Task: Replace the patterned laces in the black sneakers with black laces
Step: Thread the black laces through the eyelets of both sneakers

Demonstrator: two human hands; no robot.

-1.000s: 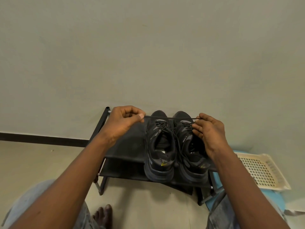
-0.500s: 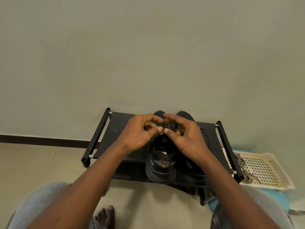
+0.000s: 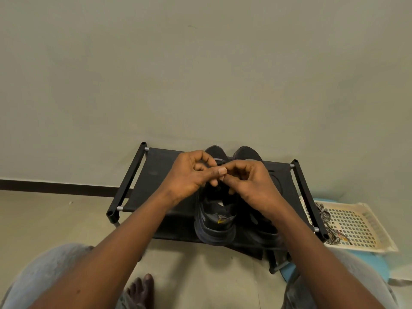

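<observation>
The left hand and right hand pinch a thin black lace over one black mesh sneaker. The striped patterned laces lie on a cream perforated tray; knotting apparently remains.

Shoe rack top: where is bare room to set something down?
Widest: between left rail and left sneaker. Narrow strip: right sneaker to right rail. Crowded centre: left hand and right hand pinch the black lace.

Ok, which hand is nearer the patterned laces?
Right. The right hand is over the sneakers, on the side toward the patterned laces; the left hand lies beyond it, farther away.
</observation>
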